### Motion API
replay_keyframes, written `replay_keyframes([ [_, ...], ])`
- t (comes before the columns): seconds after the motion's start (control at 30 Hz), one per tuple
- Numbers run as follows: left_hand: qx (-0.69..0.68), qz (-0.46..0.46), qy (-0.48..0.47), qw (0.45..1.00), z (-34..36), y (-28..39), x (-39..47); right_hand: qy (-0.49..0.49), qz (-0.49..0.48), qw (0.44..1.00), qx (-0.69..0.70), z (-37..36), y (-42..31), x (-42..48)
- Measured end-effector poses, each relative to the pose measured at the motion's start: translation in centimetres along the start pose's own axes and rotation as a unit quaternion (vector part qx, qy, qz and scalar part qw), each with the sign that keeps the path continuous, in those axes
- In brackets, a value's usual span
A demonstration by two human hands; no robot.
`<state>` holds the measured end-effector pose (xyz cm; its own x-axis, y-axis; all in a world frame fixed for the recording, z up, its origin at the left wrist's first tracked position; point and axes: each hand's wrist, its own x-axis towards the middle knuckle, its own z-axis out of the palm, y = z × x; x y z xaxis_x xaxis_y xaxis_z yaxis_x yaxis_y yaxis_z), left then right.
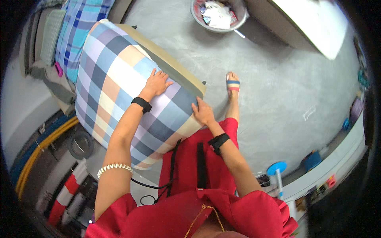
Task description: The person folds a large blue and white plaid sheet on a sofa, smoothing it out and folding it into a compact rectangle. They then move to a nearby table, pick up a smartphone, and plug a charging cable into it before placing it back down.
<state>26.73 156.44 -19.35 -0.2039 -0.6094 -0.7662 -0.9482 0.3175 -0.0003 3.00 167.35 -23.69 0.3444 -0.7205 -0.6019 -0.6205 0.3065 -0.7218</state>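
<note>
A cushion in a checked cover [119, 86] of blue, white, peach and grey squares lies on a beige sofa seat base [178, 70]. My left hand [157, 84] rests flat on top of it near the far edge, fingers spread. At the cushion's right corner is my right hand [204, 113], its thumb on the cloth and a finger reaching over the edge. Whether it pinches the cover there is hidden. The base's bare edge shows beyond the cushion. Both wrists wear a black strap.
A blue checked cushion [76, 35] leans behind, beside a small pink object [58, 69]. A bin [218, 28] holding litter stands on the grey floor [268, 89] near a white-topped table [324, 26]. Coiled yellow tubing [38, 154] lies at left; a blue-headed tool [276, 168] at right.
</note>
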Motion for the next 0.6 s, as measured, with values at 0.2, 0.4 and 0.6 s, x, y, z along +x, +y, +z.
replay_keyframes([
  [0.2, 0.022, -0.049, -0.027, 0.998, 0.0, 1.4, -0.7, -0.159, -0.019, 0.987, -0.009, -4.4, 0.3, 1.0],
  [0.4, -0.032, -0.070, -0.043, 0.996, 0.3, 1.9, -0.9, -0.176, -0.035, 0.984, -0.015, -8.6, -1.8, 2.8],
  [0.6, -0.079, -0.055, 0.019, 0.995, 0.4, 0.4, -0.5, -0.155, -0.056, 0.986, -0.029, -10.3, -7.2, 7.6],
])
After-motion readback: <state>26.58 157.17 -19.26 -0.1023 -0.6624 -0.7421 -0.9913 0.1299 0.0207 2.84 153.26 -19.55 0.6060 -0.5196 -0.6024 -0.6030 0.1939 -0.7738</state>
